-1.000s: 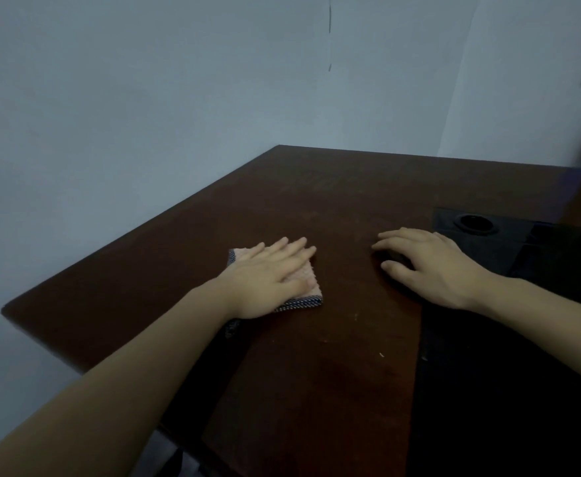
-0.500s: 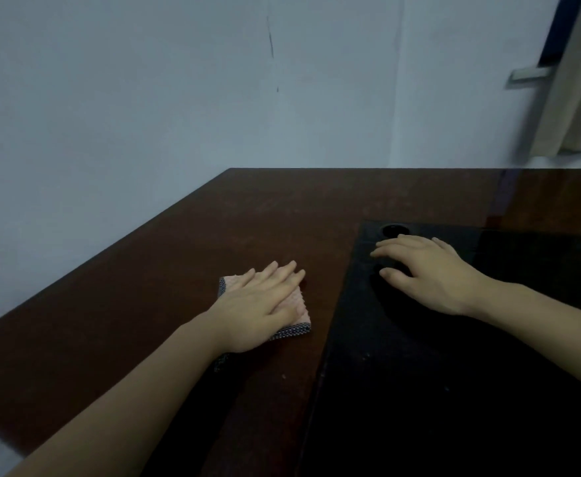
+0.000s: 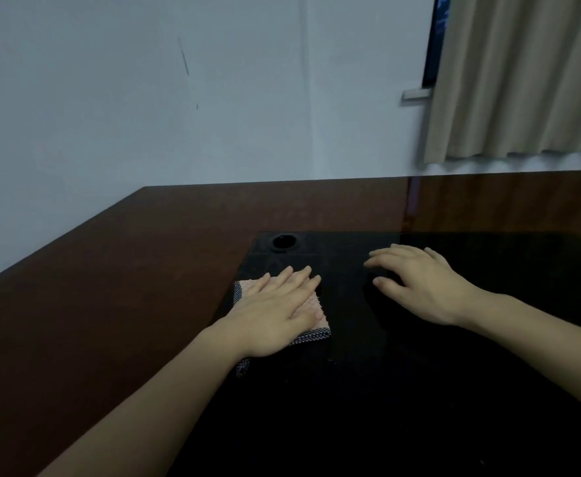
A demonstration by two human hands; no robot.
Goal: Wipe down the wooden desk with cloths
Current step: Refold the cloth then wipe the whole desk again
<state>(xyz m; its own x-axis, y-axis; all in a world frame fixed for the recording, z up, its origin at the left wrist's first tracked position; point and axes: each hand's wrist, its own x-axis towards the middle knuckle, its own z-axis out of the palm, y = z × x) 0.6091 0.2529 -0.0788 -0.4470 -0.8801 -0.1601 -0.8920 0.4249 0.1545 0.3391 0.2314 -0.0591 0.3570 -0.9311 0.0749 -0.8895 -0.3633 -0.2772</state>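
Peering into the dimness, we are struggling to tell whether our right hand (image 3: 423, 285), fingers loosely bent on the black panel (image 3: 488, 390), is covering a cloth. Our left hand (image 3: 275, 313) is lying flat, hiding most of the pink cloth (image 3: 318, 313) at the panel's left edge on the wooden surface (image 3: 117, 290).

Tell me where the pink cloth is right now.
In the head view the pink cloth lies flat under the left hand, at the left edge of the black panel on the wooden desk.
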